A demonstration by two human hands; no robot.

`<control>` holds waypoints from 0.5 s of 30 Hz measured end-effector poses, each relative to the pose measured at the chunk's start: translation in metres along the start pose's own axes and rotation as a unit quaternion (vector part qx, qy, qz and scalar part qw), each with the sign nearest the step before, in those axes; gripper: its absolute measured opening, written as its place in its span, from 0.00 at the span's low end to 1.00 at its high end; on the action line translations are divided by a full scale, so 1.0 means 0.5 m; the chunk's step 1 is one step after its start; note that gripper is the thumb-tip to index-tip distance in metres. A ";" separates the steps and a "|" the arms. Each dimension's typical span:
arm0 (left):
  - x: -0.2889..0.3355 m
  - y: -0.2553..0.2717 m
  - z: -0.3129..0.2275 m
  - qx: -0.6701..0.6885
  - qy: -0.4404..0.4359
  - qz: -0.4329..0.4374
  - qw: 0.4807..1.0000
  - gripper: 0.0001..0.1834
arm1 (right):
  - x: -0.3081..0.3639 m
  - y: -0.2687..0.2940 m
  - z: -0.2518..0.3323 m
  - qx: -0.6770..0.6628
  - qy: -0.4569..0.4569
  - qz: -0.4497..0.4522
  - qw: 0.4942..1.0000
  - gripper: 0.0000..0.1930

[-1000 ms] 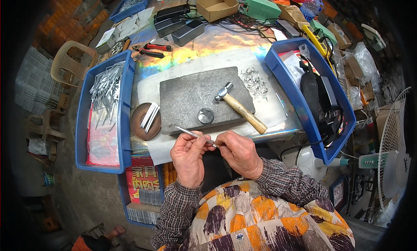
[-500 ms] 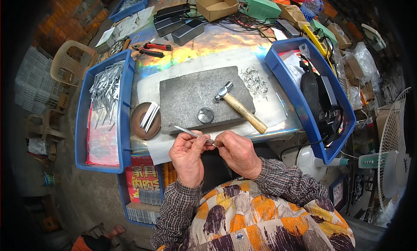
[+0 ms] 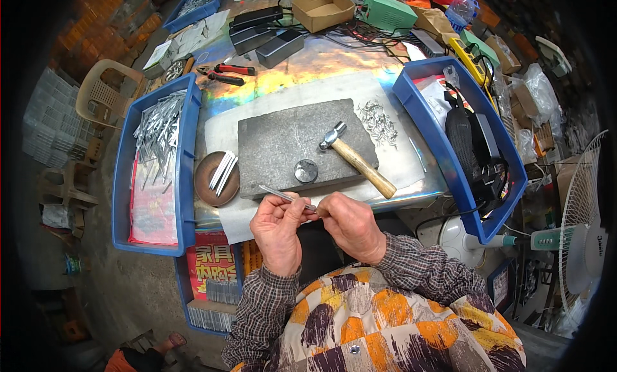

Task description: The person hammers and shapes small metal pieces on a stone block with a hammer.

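Observation:
My left hand (image 3: pixel 280 234) pinches a thin silvery metal strip (image 3: pixel 275 191) in front of the stone block's near edge. At the strip's right end, the fingers of my right hand (image 3: pixel 350 224) are pressed together; whatever lies between them is too small to make out. On the grey stone block (image 3: pixel 276 140) rest a ball-peen hammer (image 3: pixel 357 158), its wooden handle toward me, and a small round dark metal piece (image 3: pixel 305 171). Left of the block, a round brown dish (image 3: pixel 204 190) holds several similar strips (image 3: pixel 223 172). Small metal pins (image 3: pixel 378 122) lie scattered to the block's right.
A blue tray (image 3: pixel 187 160) of metal strips stands at the left. Another blue tray (image 3: pixel 421 131) with a black bag stands at the right. Red-handled pliers (image 3: pixel 226 74), black boxes (image 3: pixel 281 48) and a cardboard box (image 3: pixel 321 12) lie farther back. A white fan (image 3: pixel 581 243) stands far right.
My hands keep nearly the same pose around the strip. The whole view has shifted very slightly; nothing has been taken up or put down.

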State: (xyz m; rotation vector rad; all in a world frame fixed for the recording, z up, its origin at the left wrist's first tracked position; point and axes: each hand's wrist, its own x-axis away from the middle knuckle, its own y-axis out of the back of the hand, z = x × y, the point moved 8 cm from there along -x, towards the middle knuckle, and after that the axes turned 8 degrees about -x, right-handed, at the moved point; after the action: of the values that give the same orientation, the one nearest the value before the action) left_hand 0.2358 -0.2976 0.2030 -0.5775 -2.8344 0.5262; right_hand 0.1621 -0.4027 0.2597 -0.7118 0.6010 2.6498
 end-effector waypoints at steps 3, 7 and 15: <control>0.002 -0.002 -0.011 -0.028 -0.032 -0.004 0.999 0.05 | 0.000 -0.004 0.004 0.015 0.012 0.013 1.000 0.10; 0.003 -0.004 -0.023 -0.091 -0.072 -0.007 0.993 0.06 | 0.001 -0.006 0.001 0.018 0.014 0.019 1.000 0.09; -0.001 0.005 -0.005 -0.038 -0.046 0.006 0.998 0.06 | 0.005 -0.012 0.005 0.045 0.047 0.018 0.998 0.10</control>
State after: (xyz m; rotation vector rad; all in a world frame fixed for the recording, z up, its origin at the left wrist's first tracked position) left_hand 0.2380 -0.2948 0.2040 -0.5994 -2.9513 0.4615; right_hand 0.1614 -0.3958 0.2585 -0.8087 0.7604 2.6150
